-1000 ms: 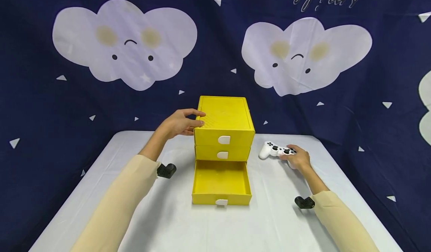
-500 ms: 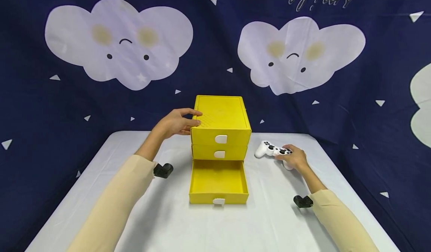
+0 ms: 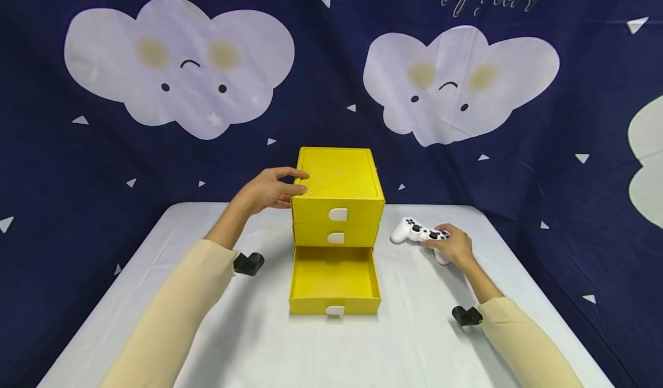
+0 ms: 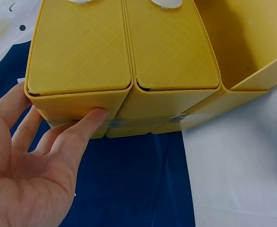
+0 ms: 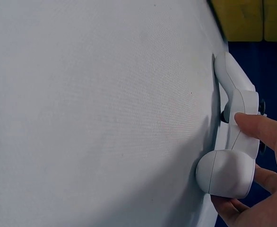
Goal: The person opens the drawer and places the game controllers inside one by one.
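A yellow drawer unit [image 3: 339, 172] with white tabs stands in the middle of the table, its bottom drawer [image 3: 335, 273] pulled out with nothing inside. My left hand [image 3: 269, 190] touches the unit's upper left edge with its fingers fairly straight. In the left wrist view, the thumb of the left hand [image 4: 39, 165] lies against the yellow side wall; some fingertips are hidden behind the unit. To the right, my right hand [image 3: 456, 244] grips the right end of a white game controller [image 3: 414, 229] at table height. The right wrist view shows the controller [image 5: 245, 101] tilted, the thumb pressing its edge.
A white cloth covers the table [image 3: 414, 342]. Behind it hangs a dark blue curtain [image 3: 331, 88] printed with pale clouds. Each sleeve carries a black wrist mount [image 3: 248, 263] near the cuff.
The whole head view has shifted slightly, so things appear a little further left. Both hands keep their places on the drawer unit and the game controller.
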### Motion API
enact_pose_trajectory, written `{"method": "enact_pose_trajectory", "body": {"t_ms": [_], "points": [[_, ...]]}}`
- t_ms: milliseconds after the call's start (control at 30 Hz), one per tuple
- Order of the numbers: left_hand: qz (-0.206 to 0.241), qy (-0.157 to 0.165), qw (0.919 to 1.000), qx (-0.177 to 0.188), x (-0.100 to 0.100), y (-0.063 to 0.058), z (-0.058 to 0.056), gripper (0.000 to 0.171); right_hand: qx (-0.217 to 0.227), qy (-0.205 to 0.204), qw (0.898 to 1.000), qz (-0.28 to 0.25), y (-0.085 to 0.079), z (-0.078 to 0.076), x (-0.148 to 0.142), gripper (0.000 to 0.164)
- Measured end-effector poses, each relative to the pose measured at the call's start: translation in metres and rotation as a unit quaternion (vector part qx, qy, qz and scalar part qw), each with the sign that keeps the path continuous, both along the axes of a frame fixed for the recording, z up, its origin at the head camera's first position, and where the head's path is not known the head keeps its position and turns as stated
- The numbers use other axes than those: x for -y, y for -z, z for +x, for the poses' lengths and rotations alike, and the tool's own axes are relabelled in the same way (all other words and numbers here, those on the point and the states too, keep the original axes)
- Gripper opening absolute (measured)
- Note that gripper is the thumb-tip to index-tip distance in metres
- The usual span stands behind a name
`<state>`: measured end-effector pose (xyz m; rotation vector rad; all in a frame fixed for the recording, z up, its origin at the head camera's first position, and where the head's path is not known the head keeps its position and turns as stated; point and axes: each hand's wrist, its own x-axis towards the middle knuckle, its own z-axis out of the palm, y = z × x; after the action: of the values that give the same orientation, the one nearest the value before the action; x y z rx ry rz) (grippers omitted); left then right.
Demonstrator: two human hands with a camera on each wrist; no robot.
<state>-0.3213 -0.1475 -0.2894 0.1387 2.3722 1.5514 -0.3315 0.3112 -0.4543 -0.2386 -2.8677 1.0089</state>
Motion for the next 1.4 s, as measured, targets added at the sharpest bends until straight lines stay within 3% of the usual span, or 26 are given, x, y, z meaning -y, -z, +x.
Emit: {"method": "enact_pose_trajectory", "body": {"t_ms": [300,733,1167,1400], "points": [[-0.001,-0.003,1.0,-0.003,-0.001,0.002,0.0,0.047,-0.018,-0.003,1.0,0.003,-0.007,0.005,-0.001,0.066],[0.002,-0.003,1.0,-0.004,-0.001,0.002,-0.001,0.048,-0.03,-0.025,0.998,0.04,-0.041,0.025,0.003,0.062],[-0.001,0.01,0.9999,-0.007,0.0,0.002,-0.001,0.051,-0.017,-0.107,0.99,0.09,-0.078,0.045,0.017,0.066],[-0.001,0.008,0.9999,-0.007,0.001,0.002,0.0,0.05,-0.007,-0.153,0.981,0.116,-0.096,0.056,0.03,0.059]]}}
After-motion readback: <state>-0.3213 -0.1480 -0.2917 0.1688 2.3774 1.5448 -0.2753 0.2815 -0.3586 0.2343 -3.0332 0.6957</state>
